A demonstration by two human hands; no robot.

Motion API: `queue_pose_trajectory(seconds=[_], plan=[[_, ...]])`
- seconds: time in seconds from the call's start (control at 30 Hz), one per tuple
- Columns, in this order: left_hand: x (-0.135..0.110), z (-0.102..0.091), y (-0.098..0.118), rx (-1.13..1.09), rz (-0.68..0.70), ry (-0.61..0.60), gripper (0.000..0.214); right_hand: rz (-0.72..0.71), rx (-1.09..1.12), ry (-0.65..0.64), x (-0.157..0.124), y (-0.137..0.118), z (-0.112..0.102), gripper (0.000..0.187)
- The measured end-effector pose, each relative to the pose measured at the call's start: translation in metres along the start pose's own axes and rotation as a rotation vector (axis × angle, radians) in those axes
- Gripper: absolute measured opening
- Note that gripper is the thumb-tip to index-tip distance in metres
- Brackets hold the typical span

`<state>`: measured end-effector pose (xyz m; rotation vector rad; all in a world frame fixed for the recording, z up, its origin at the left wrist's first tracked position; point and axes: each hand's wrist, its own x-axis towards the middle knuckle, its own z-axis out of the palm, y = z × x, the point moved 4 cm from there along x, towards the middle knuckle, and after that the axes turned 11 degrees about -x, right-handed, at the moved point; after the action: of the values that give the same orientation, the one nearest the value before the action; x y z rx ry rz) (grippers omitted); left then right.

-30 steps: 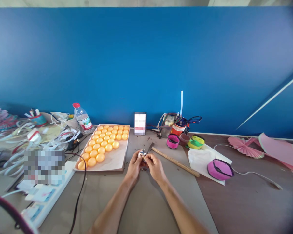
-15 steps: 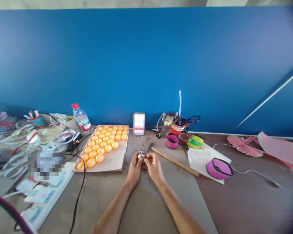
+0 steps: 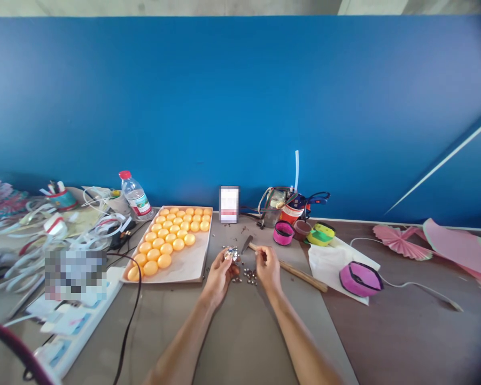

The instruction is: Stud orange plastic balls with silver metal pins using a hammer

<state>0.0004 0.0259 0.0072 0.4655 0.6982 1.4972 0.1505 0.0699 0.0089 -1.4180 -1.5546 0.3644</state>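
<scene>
My left hand [image 3: 219, 274] is closed around a shiny silver, roundish object [image 3: 231, 255] whose surface looks studded. To its right, my right hand [image 3: 268, 267] is held apart from that object, thumb and fingers pinched together; anything between them is too small to make out. Several small shiny metal beads or studs [image 3: 249, 276] lie on the mat between the hands. A hammer [image 3: 302, 276] with a wooden handle lies beyond and partly behind my right hand, its dark head near the silver object.
At the left, a shallow white tray [image 3: 198, 262] holds rows of orange balls. Behind it leans a water bottle [image 3: 138, 200]. A power strip [image 3: 78, 321] and black cable [image 3: 129, 326] lie nearer. To the right are a magenta round container [image 3: 282, 233], white paper [image 3: 324, 262] and a magenta ring-like piece [image 3: 359, 279].
My right hand has left the silver object and moved right, over the hammer handle. The left hand stays in place with the object, and the loose metal pieces are now uncovered.
</scene>
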Motion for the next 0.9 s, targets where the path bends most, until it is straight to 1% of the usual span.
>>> queue_pose_trajectory(seconds=[0.27,0.37,0.47,0.57,0.67,0.8,0.9], plan=[[-0.003,0.005,0.006,0.064,0.059,-0.054,0.032,-0.112,-0.348,-0.080,-0.008,-0.010,0.002,0.021],[-0.001,0.004,0.006,0.034,0.063,-0.081,0.030,-0.078,-0.493,-0.101,-0.009,-0.010,0.001,0.030],[-0.001,0.004,0.006,-0.062,0.017,-0.104,0.032,-0.030,-0.604,-0.094,-0.008,-0.006,-0.002,0.037],[-0.002,0.006,0.007,-0.174,-0.025,-0.114,0.038,0.021,-0.687,-0.143,-0.006,0.003,-0.003,0.038],[-0.004,0.008,0.008,-0.222,-0.058,-0.130,0.043,0.060,-0.767,-0.182,-0.003,0.010,-0.003,0.036],[-0.005,0.006,0.007,-0.146,-0.015,-0.119,0.053,0.089,-0.829,-0.170,0.000,0.016,-0.003,0.033],[-0.004,0.002,0.006,-0.008,0.051,-0.079,0.050,0.066,-0.819,-0.127,0.001,0.018,-0.002,0.030]])
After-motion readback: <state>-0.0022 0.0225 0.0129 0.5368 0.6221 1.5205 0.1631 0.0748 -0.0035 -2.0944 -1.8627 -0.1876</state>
